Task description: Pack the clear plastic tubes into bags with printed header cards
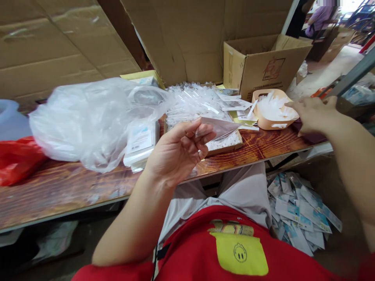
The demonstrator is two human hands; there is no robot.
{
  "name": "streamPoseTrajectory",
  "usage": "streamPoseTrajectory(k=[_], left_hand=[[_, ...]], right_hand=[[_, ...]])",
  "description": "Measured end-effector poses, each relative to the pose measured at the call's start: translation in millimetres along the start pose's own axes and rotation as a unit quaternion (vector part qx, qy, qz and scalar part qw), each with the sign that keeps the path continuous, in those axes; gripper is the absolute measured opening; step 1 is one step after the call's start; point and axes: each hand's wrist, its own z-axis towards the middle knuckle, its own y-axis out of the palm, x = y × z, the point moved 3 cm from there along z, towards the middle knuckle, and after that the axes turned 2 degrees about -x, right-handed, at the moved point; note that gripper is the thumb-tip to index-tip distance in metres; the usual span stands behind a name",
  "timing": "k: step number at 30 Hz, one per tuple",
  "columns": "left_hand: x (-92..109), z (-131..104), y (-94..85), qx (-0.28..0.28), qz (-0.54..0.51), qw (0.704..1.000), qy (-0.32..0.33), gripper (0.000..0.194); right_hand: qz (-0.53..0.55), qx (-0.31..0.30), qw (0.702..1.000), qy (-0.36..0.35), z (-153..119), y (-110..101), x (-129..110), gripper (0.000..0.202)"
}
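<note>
My left hand (178,152) is raised in front of the table edge, its thumb and fingers pinched on a clear plastic bag (219,127) that points right. Behind the bag lies a heap of small clear plastic pieces (193,97) in a shallow cardboard tray (230,147). My right hand (313,111) is at the right side of an orange plastic basket (265,121), fingers spread, with one fingertip at the rim. Whitish translucent pieces (274,105) fill the basket. Several flat packets with white strips (234,105) lie between the heap and the basket.
A big translucent bag (84,121) and a stack of printed packets (142,142) lie left on the wooden table (73,191). A red bag (17,160) is farther left. An open carton (263,72) stands behind the basket. Filled packets (301,210) pile up below, right.
</note>
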Motion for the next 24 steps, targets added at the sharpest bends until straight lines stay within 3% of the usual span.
streamPoseTrajectory(k=[2,4,5,7,10,12,15,17,19,22,24], left_hand=[[-2.0,-4.0,-1.6,0.007,-0.019,1.000,-0.013,0.018],[-5.1,-8.3,-2.9,0.011,-0.038,0.999,-0.029,0.018],[-7.1,-10.3,-3.2,0.009,-0.044,0.998,-0.037,0.017],[-12.4,-13.7,-2.7,0.000,-0.048,0.997,-0.055,0.014],[-23.4,-17.6,-0.2,-0.014,-0.057,0.993,-0.099,0.013],[-30.6,-20.3,-0.1,-0.018,-0.074,0.988,-0.135,0.016],[-36.4,-26.1,-7.8,-0.041,-0.079,0.980,-0.176,0.016],[-36.4,-30.6,-18.3,-0.103,-0.042,0.978,-0.175,0.020],[-33.5,-32.6,-33.0,-0.149,0.023,0.984,-0.098,0.031],[-29.8,-30.4,-57.3,-0.100,0.135,0.979,0.119,0.036],[-37.9,-27.1,-65.6,-0.110,0.179,0.965,0.158,0.044]], right_hand=[[0.054,0.047,0.997,0.019,-17.8,-7.4,2.3,0.103],[0.158,0.144,0.977,-0.011,-38.1,-18.6,-6.0,0.100],[0.226,0.191,0.954,-0.051,-48.6,-24.5,-15.3,0.095],[0.385,0.235,0.878,-0.162,-68.1,-35.1,-43.5,0.087],[0.567,0.159,0.751,-0.300,-87.0,-48.3,-98.1,0.071],[0.624,0.122,0.697,-0.332,-92.7,-57.3,-128.5,0.057],[0.662,0.121,0.656,-0.342,-95.3,-67.6,-154.7,0.027],[0.687,0.109,0.640,-0.327,-96.0,-69.0,-162.7,0.019],[0.716,0.096,0.627,-0.291,-97.7,-67.0,-167.2,0.019],[0.738,0.087,0.620,-0.250,-104.3,-62.0,-174.7,0.018],[0.753,0.050,0.609,-0.245,-109.8,-57.3,-183.3,0.022]])
